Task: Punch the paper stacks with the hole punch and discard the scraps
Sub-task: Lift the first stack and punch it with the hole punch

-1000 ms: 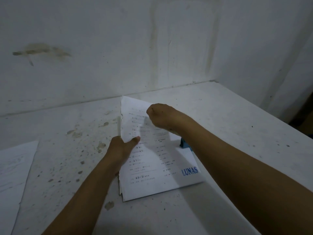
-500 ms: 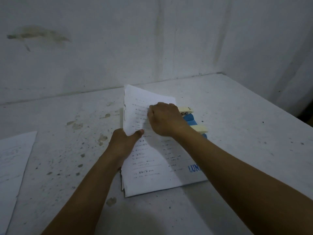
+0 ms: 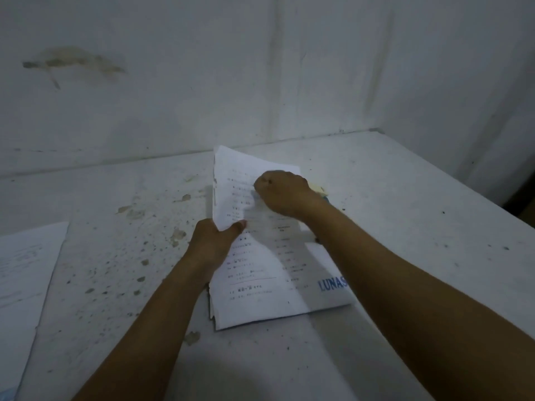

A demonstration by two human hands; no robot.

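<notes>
Two hands on one job right now. My left hand [image 3: 212,241] pinches the left edge of the printed paper stack [image 3: 260,273], thumb on top of the sheets, fingers tucked under, and the far half of the stack lifts off the table [image 3: 405,198] while the near end with the blue LUNAS lettering lies flat. My right hand [image 3: 282,195] is curled into a fist on the upper right part of the top sheet, knuckles toward me; whether it grips the paper or simply presses down on it, I can't tell from here.

Just behind that fist, a sliver of the hole punch [image 3: 320,190] peeks out, pale yellow with a bit of blue below, touching the stack's right edge. Most of it is hidden.

My read: I'm in the punching step, feeding or squaring the stack's edge in the punch and bearing down. Next I need the edges kept aligned, since the near left corner shows sheets fanned out of line, then a firm press, then sliding the stack free. Scraps come after; I see none yet.

Counting up: one stack in my hands, one hole punch, and a second lot of papers [image 3: 26,270] lying flat, well apart at the left edge of the table. How many sheets that one holds, I can't say.
</notes>
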